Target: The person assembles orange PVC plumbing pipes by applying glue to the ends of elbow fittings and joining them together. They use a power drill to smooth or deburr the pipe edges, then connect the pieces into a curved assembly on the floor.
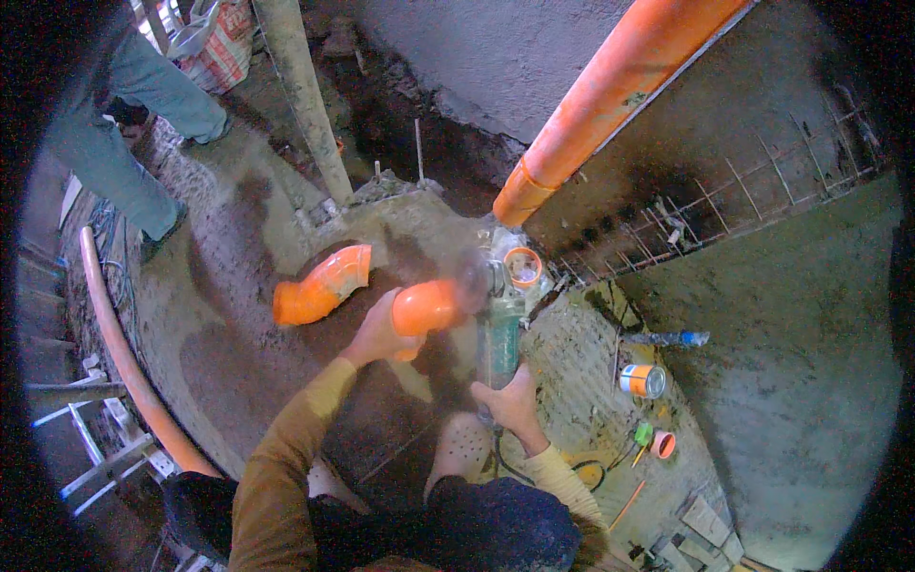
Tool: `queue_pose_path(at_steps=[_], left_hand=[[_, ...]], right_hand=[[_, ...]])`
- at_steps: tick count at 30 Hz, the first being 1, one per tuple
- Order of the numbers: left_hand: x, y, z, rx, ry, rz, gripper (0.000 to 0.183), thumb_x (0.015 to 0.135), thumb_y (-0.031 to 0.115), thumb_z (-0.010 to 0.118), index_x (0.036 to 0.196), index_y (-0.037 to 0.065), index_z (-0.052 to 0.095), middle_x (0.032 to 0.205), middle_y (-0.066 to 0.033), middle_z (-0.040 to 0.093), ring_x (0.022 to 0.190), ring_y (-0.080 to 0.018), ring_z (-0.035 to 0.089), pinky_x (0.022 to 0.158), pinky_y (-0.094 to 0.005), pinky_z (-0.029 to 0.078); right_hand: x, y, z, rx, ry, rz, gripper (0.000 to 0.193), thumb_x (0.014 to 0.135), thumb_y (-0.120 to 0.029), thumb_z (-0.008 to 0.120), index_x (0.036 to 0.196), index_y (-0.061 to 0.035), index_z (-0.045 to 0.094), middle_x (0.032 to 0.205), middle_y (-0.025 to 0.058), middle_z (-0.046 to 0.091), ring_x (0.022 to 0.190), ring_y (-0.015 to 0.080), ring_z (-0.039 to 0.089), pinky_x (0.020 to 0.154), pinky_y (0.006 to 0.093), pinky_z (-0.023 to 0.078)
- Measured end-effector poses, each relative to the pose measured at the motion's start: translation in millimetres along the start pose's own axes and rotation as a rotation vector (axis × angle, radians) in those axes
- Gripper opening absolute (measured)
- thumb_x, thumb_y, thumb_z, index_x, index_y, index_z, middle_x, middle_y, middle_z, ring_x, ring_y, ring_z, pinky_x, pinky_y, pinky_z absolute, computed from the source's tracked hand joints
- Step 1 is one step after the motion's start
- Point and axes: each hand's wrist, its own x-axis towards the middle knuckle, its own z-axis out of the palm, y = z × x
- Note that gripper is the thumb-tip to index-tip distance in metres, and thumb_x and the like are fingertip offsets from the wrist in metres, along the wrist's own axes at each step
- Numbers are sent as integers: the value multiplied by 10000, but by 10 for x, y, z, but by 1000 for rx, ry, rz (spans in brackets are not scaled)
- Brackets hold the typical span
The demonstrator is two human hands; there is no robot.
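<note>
My left hand (375, 336) grips an orange plastic pipe elbow (425, 307) low over the floor. With its fingers wrapped round the body of a green angle grinder (502, 338), my right hand (511, 402) holds the tool upright. The grinder's blurred disc (471, 281) meets the elbow's right end, where the exact contact is hard to make out. Just right of the grinder head, an open orange pipe socket (522, 267) stands in rough concrete. A second orange pipe bend (322, 285) lies on the floor left of my left hand.
A thick orange pipe (610, 105) slants up at the right, beside exposed rebar mesh (724, 210). A wooden post (303, 100) leans ahead. Someone in grey-blue trousers (133, 129) stands at far left, near a long pipe (133, 353). A tin can (642, 381) lies at right.
</note>
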Motion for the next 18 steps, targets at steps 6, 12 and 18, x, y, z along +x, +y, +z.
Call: queue_pose_path(at_steps=[6, 12, 18], left_hand=[[-29, -45, -16, -22, 76, 73, 774, 668, 326, 878, 1314, 53, 553, 1226, -174, 665, 1152, -353, 656, 975, -437, 520], [-18, 25, -85, -16, -30, -39, 1031, 630, 353, 951, 1455, 13, 434, 1361, -146, 616, 1264, -277, 606, 1096, -417, 468], [-50, 126, -81, 17, 57, 15, 728, 683, 326, 867, 1288, 58, 563, 1208, -169, 665, 1137, -360, 654, 958, -443, 519]], right_hand=[[14, 24, 45, 2, 14, -22, 659, 662, -253, 852, 1187, 46, 588, 986, 159, 719, 874, 268, 700, 845, 404, 563], [27, 82, 122, 20, 49, -79, 592, 665, -242, 854, 1129, 42, 620, 939, 144, 726, 825, 250, 705, 812, 389, 569], [35, 130, 137, 66, 59, -116, 547, 671, -222, 849, 1104, 37, 637, 920, 129, 731, 803, 239, 707, 797, 387, 571]])
